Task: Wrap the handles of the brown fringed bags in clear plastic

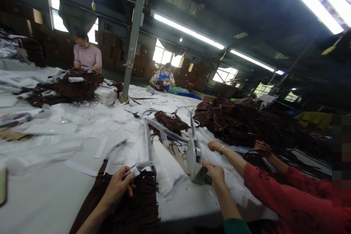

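Observation:
My left hand (pixel 119 184) is closed in a pinch on a small white wrap piece (pixel 135 171) at the top edge of a dark brown fringed bag (pixel 137 199). The bag lies at the table's near side, with gold eyelets and a strap partly covered in clear plastic. My right hand (pixel 215 174) grips the near end of a grey tape dispenser (pixel 194 162), which is tilted on the table. The undersides of its fingers are hidden. Behind the dispenser lies another brown fringed bag (pixel 171 122) with plastic-wrapped straps.
At my right, a co-worker in red sleeves (pixel 274 193) reaches over the table. A heap of brown bags (pixel 227 117) lies beyond. White sheets (pixel 55 128) cover the left side. A metal post (pixel 134 36) rises from the table, and two other people work farther back.

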The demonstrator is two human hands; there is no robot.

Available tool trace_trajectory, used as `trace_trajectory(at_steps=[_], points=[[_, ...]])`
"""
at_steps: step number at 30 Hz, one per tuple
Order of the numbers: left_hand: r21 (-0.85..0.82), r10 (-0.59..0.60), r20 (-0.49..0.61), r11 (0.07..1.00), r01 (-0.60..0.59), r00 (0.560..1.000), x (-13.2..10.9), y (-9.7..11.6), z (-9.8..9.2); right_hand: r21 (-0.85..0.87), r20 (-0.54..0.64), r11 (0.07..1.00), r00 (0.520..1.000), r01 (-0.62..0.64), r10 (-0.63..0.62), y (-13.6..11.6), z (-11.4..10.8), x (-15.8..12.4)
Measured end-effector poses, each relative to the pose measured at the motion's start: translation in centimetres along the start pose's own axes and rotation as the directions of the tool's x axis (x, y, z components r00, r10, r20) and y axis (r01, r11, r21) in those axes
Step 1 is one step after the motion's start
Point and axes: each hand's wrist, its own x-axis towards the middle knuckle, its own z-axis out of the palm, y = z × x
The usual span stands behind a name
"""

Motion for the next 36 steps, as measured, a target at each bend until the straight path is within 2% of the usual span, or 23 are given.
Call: trace_trajectory(at_steps=[3, 6, 10, 13, 20, 26, 32, 36], points=[[-0.052, -0.020, -0.010, 0.998, 0.019, 1.000, 0.0, -0.1, -0.1, 0.073, -0.032, 0.997, 0.999, -0.034, 0.036, 0.0, -0.9, -0.5], [-0.121, -0.055, -0.005, 0.991, 0.054, 0.998, 0.1, 0.0, -0.1, 0.128, -0.010, 0.990, 0.998, -0.059, 0.061, 0.6, -1.4, -2.0], [-0.167, -0.105, 0.019, 0.980, 0.107, 0.994, 0.1, 0.3, -0.2, 0.114, 0.049, 0.986, 0.992, -0.118, 0.114, 2.1, -0.8, -4.8], [-0.182, -0.115, 0.018, 0.976, 0.117, 0.993, 0.1, 0.4, -0.2, 0.061, 0.066, 0.993, 0.993, -0.100, 0.096, 3.0, -0.1, -5.9], [-0.080, -0.059, 0.017, 0.995, 0.060, 0.998, 0.0, -0.2, -0.3, -0.130, 0.019, 0.991, 1.000, 0.027, -0.025, 3.0, 0.1, -5.0], [-0.025, -0.042, 0.030, 0.999, 0.043, 0.999, -0.1, -0.3, -0.4, -0.243, -0.008, 0.965, 0.994, 0.102, -0.107, 2.6, -0.1, -5.5], [-0.058, -0.031, 0.027, 0.998, 0.032, 0.999, -0.2, -0.2, -0.3, -0.246, 0.007, 0.960, 0.990, 0.136, -0.139, 1.7, -0.4, -5.2], [-0.052, -0.016, 0.016, 0.999, 0.017, 1.000, -0.2, 0.0, -0.2, -0.191, 0.006, 0.976, 0.994, 0.107, -0.108, 1.3, -0.8, -5.2]])
